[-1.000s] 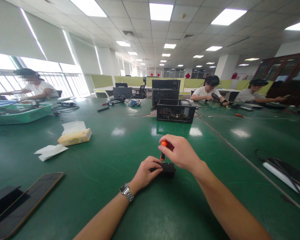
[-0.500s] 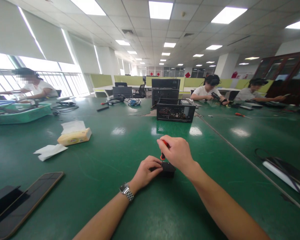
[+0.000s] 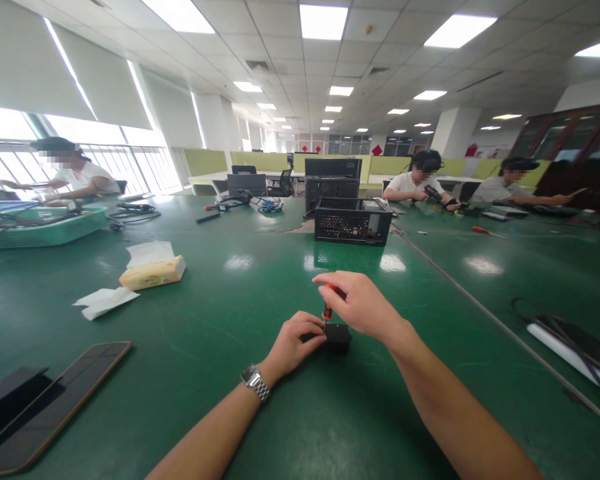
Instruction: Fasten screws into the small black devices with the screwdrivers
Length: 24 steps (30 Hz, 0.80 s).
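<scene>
A small black box [image 3: 338, 338] lies on the green table [image 3: 220, 413], in front of me. My left hand [image 3: 299, 339], with a metal-banded watch on the wrist, grips the box's left end between thumb and fingers. Above that end stands a red and black screwdriver [image 3: 327, 311], nearly upright, its tip down at the box top beside my left fingertips. My right hand [image 3: 357, 300] holds the screwdriver's handle from above, with the index finger stretched over its top. The palm side of this hand is partly hidden.
A tissue pack [image 3: 155, 272], a loose tissue [image 3: 105, 302] and a phone [image 3: 65, 407] lie to the left. Ahead stands a black metal case [image 3: 353, 223]. A green basket [image 3: 55, 228] is far left, another screwdriver [image 3: 485, 231] far right. Three people sit beyond.
The fingers of my right hand have loosened and straightened somewhat around the screwdriver handle. My left hand and the box stay together; the whole view has shifted slightly.
</scene>
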### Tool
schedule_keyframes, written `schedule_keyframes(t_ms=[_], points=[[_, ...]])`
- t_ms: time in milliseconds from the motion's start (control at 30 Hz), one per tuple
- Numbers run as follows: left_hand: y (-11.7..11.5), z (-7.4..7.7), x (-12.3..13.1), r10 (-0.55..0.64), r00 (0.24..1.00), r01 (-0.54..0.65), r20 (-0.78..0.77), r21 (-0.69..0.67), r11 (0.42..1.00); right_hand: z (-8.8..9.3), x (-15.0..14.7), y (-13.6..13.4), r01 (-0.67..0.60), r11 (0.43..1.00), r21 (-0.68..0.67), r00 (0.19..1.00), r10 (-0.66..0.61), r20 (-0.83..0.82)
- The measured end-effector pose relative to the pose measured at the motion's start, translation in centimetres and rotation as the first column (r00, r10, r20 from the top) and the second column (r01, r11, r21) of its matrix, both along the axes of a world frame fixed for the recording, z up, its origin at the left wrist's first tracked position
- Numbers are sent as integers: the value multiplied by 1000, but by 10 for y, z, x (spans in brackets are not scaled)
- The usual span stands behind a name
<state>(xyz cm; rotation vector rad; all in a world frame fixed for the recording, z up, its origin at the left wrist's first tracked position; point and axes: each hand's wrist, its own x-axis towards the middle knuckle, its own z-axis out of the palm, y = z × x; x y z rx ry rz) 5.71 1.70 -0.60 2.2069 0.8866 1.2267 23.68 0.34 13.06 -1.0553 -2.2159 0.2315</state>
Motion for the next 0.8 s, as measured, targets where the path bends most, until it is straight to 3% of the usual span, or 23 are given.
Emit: schedule_keyframes(t_ms=[333, 800], points=[[0, -2, -1, -2, 1000, 1, -4, -15, 1000, 7, 6, -3, -58, 997, -43, 995, 61, 74], [0, -2, 0, -2, 1000, 2, -15, -14, 1000, 5, 9, 1, -88, 991, -99, 994, 94, 52]])
